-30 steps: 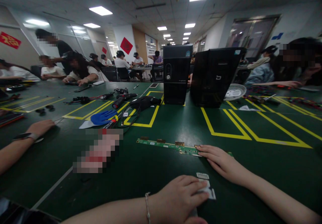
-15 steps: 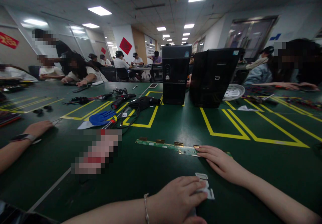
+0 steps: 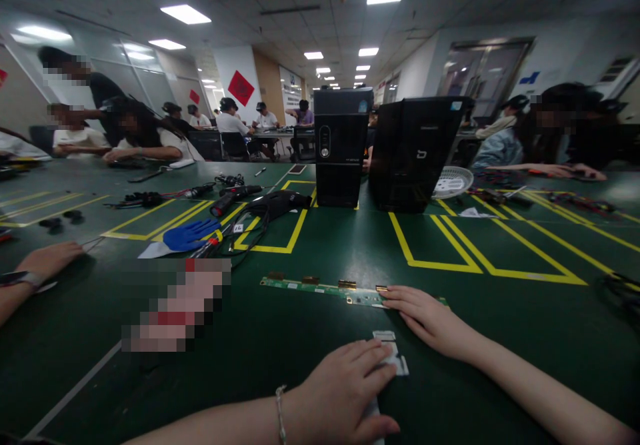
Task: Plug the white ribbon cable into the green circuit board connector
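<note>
My left hand [image 3: 345, 388] lies palm down on the green table [image 3: 310, 338], its stretched fingers pressing on a small pale strip [image 3: 393, 358] with square cut-outs. My right hand [image 3: 427, 318] rests flat with fingers extended, the fingertips on the right end of a long narrow green circuit board [image 3: 320, 288] that lies across the table in front of me. Neither hand grips anything.
Two black computer towers [image 3: 343, 145] [image 3: 415, 152] stand behind yellow floor-tape boxes [image 3: 435, 252]. A blue glove [image 3: 187, 235], cables and a power screwdriver [image 3: 235, 200] lie at the left. Another person's hand [image 3: 47, 258] rests at far left. A white basket [image 3: 453, 182] sits at the right; people work around.
The view has shifted slightly right and down, so everything sits a little further left. Both hands stay where they were on the strip and the board.
</note>
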`<state>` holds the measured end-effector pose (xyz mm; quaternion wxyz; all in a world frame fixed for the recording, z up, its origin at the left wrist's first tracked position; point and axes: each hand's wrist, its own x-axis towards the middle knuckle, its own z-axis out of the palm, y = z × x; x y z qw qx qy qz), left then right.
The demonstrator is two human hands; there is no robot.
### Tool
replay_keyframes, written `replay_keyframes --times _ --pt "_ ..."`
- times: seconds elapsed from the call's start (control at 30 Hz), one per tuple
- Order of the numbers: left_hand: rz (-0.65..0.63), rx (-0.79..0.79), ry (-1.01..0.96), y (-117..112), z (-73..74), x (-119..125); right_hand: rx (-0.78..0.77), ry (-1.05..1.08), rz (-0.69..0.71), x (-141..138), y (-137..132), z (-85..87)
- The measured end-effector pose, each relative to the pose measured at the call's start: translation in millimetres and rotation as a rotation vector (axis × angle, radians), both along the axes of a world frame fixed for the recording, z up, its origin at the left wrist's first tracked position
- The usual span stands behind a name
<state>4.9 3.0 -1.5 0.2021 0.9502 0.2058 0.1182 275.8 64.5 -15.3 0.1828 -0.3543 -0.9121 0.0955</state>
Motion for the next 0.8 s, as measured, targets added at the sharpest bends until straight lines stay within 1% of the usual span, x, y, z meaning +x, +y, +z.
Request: replay_keyframes --times 0.17,0.33,0.67,0.8 --pt "0.064 -0.046 0.030 4 -3.6 1 0.001 -0.004 0.004 -1 -1 0.3" --pt "0.087 -0.056 0.059 10 -1.6 6 -0.004 -0.001 0.007 -1 -1 1.8" --pt "0.001 -0.032 0.061 30 -3.1 9 -0.026 0.007 0.015 0 -1 4.0" --pt "0.015 -0.051 0.068 31 -0.5 9 -0.033 0.011 0.012 -1 -2 5.1"
